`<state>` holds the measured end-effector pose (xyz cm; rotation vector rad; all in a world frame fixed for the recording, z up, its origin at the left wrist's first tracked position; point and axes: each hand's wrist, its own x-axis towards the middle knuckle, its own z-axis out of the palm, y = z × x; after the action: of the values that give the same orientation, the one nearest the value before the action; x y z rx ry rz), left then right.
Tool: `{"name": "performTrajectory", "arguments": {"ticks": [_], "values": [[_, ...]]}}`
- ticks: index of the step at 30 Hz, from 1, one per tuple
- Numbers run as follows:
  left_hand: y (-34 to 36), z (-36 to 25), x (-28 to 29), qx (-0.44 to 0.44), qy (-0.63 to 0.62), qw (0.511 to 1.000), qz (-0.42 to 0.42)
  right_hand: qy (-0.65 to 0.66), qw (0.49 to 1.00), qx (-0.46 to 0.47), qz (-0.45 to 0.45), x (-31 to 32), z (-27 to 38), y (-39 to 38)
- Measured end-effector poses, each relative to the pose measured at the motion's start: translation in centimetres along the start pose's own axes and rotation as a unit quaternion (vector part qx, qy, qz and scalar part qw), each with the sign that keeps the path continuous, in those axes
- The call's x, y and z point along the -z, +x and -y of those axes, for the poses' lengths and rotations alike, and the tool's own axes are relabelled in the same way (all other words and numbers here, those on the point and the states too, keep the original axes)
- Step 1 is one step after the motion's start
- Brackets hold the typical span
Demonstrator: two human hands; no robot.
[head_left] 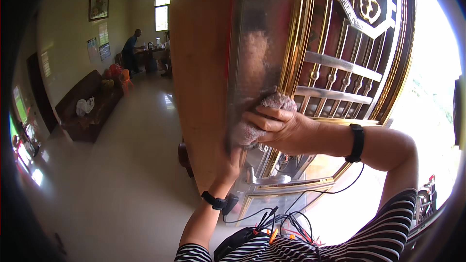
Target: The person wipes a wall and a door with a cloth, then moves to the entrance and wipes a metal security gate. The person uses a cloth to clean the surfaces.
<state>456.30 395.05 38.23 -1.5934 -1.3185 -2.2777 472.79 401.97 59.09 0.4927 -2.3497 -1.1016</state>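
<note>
My right hand point(277, 125) is closed round a greyish-pink cloth point(248, 134), which bulges out above and below the fingers. The cloth presses against the shiny metal edge point(252, 24) of a door, just left of its gold trim point(297, 34). Lower down, my left hand point(233, 161) is up against the door edge beside the cloth. Its fingers are blurred and partly hidden, so their grip does not show. Below both hands, a silver lever handle point(269, 178) sticks out from the door. Silver and gold bars point(335, 68) fill the door's face.
A wooden panel point(201, 68) adjoins the metal edge. Black cables point(291, 218) hang across my front. Inside the room, a dark sofa point(90, 104) stands along the wall, and a person point(130, 51) leans at a far table. Outside at right is a motorcycle point(424, 204).
</note>
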Motion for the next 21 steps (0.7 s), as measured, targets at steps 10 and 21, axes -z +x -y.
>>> {"name": "performTrajectory", "arguments": {"ticks": [10, 21], "values": [[0.7, -2.8, -0.2, -0.08, 0.354, 0.932, -0.025, -0.166, 0.977, -0.111, -0.079, 1.9, -5.6, 1.1], [-1.2, 3.8, 0.9, -0.021, 0.17, 0.985, 0.006, -0.049, 0.988, -0.125, -0.071, -4.7, 6.2, -8.7]]}}
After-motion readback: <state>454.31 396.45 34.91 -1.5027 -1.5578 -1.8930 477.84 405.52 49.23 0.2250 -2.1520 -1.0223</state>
